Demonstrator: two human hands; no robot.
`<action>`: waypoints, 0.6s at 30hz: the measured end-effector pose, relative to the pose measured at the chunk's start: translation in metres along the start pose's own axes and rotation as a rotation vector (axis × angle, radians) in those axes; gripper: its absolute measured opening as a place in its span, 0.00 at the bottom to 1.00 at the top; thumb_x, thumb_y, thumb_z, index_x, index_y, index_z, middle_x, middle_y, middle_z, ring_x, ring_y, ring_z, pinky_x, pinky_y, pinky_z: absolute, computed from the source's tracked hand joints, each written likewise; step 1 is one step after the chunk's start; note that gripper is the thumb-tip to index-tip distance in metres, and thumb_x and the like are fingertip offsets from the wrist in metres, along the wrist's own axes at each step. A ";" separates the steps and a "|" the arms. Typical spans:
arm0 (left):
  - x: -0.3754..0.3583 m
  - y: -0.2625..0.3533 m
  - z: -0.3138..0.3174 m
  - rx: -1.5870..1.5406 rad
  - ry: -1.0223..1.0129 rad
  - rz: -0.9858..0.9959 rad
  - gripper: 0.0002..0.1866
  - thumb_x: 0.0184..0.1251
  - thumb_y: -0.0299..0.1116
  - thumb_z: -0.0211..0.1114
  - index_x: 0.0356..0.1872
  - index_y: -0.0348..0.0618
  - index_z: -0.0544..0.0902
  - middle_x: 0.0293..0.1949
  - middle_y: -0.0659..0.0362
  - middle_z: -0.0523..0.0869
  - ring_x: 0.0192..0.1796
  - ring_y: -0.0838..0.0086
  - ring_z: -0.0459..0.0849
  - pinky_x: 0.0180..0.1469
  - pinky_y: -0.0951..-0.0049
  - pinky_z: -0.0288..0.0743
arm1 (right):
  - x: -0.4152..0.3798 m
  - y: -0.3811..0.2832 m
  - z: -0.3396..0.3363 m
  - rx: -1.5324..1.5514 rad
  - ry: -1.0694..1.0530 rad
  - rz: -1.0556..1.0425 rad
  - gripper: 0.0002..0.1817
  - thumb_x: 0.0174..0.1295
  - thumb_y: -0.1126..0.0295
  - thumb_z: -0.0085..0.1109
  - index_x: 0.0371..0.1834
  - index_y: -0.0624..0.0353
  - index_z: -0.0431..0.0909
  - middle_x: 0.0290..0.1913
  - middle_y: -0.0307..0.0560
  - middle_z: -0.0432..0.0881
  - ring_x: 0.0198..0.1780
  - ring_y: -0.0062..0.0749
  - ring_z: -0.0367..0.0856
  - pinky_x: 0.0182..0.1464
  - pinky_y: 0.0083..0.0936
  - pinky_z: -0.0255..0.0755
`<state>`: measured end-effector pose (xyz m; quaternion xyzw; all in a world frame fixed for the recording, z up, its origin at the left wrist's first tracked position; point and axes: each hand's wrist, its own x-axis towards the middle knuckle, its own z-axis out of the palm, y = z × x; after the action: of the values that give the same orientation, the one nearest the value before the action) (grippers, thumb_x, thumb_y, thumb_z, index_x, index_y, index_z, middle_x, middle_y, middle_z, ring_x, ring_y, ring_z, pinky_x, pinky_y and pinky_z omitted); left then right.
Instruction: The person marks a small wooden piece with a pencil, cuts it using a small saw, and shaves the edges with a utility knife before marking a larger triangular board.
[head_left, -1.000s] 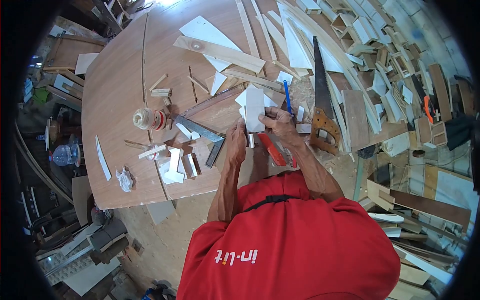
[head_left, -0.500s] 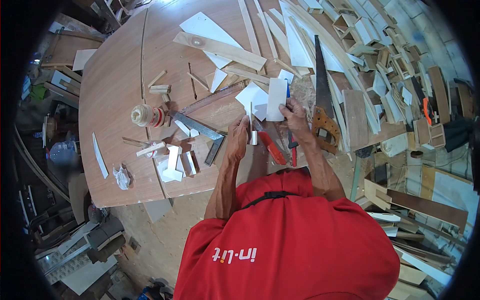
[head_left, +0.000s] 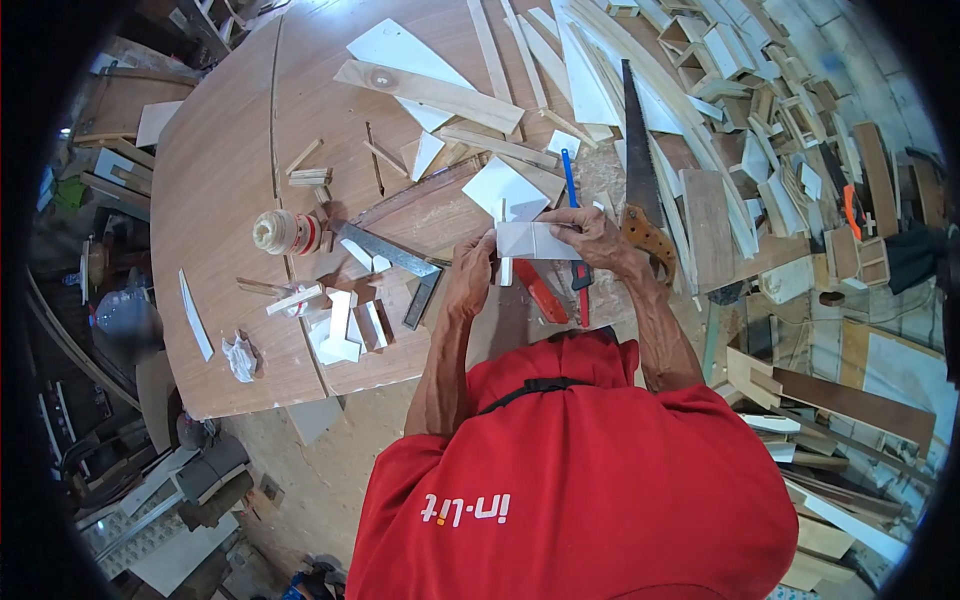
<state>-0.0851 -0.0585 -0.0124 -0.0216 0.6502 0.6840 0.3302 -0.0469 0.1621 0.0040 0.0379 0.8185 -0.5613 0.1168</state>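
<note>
My left hand (head_left: pixel 472 268) is closed on a thin wooden piece (head_left: pixel 506 272), its narrow ends showing above and below a white panel. That small white rectangular panel (head_left: pixel 535 241) is pinched in my right hand (head_left: pixel 597 240) and lies across the thin piece, one end at my left fingers. A pencil-like line crosses its face. Just beyond my hands a white offcut (head_left: pixel 505 190) lies on the table. Beneath and beside them are a red-handled tool (head_left: pixel 543 293) and a slim blue-and-red tool (head_left: pixel 571 180).
A handsaw (head_left: pixel 640 150) lies right of my hands. Leftward are a metal try square (head_left: pixel 395 258), a jar (head_left: pixel 285 232), small white-faced pieces (head_left: pixel 343 330) and a crumpled white wad (head_left: pixel 239 357). Boards and strips (head_left: pixel 430 97) cover the table's far side; wooden frames (head_left: pixel 735 50) are piled at right.
My right hand has turned the white panel from upright to crosswise and brought it left against the piece in my left hand. The view has shifted slightly.
</note>
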 end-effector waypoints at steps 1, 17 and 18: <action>0.001 -0.002 -0.001 0.012 -0.016 -0.009 0.22 0.75 0.43 0.48 0.54 0.36 0.79 0.29 0.65 0.78 0.29 0.84 0.71 0.30 0.82 0.66 | -0.001 -0.002 -0.001 -0.037 0.049 -0.001 0.14 0.64 0.70 0.55 0.50 0.62 0.82 0.41 0.45 0.85 0.40 0.26 0.80 0.45 0.24 0.74; 0.011 0.002 -0.017 0.067 0.291 0.087 0.15 0.66 0.43 0.63 0.36 0.38 0.81 0.26 0.61 0.81 0.25 0.80 0.77 0.27 0.80 0.69 | 0.041 0.001 0.055 -0.414 0.503 0.041 0.18 0.56 0.67 0.57 0.49 0.60 0.79 0.52 0.59 0.74 0.56 0.52 0.71 0.59 0.41 0.67; 0.013 0.000 -0.020 0.078 0.326 0.065 0.16 0.65 0.42 0.63 0.37 0.37 0.82 0.27 0.59 0.82 0.25 0.79 0.78 0.28 0.80 0.70 | 0.040 -0.003 0.054 -0.413 0.505 0.038 0.18 0.56 0.67 0.57 0.49 0.60 0.79 0.52 0.59 0.74 0.56 0.52 0.71 0.59 0.41 0.67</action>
<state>-0.1033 -0.0709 -0.0218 -0.0986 0.7215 0.6559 0.1986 -0.0781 0.1077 -0.0213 0.1668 0.9173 -0.3538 -0.0744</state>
